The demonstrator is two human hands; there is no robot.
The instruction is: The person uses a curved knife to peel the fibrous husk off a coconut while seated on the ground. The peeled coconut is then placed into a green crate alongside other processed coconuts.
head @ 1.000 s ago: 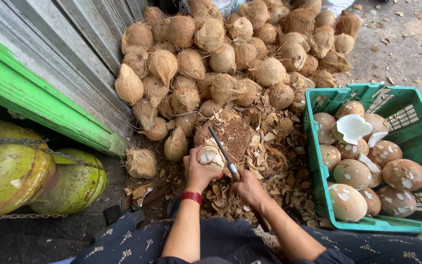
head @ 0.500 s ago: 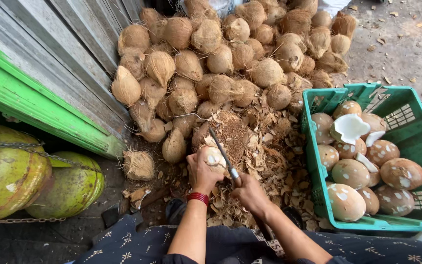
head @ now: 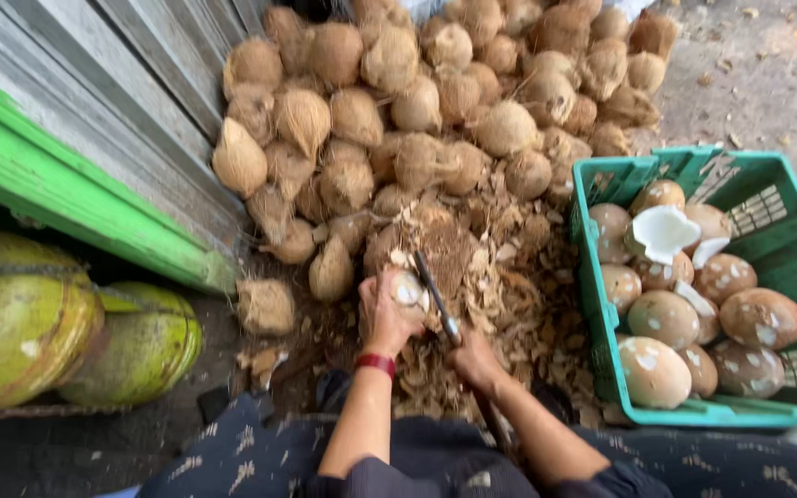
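My left hand [head: 386, 318], with a red band at the wrist, grips a partly peeled coconut [head: 410, 292] over a pile of husk chips. My right hand [head: 474, 358] holds the handle of a long knife [head: 437, 297], whose blade lies against the coconut's right side. Both hands are low in the middle of the view, just in front of my lap. The coconut shows pale patches where the brown skin is cut away.
A big heap of husked brown coconuts [head: 435, 111] lies ahead against a grey wall with a green sill [head: 66, 184]. A green plastic crate [head: 601, 304] at the right holds several peeled coconuts and broken white pieces. Two green-yellow coconuts [head: 39, 323] sit at the left.
The hands and knife stay at the same spot on the coconut; the blade has shifted slightly along it. The view has tilted a little.
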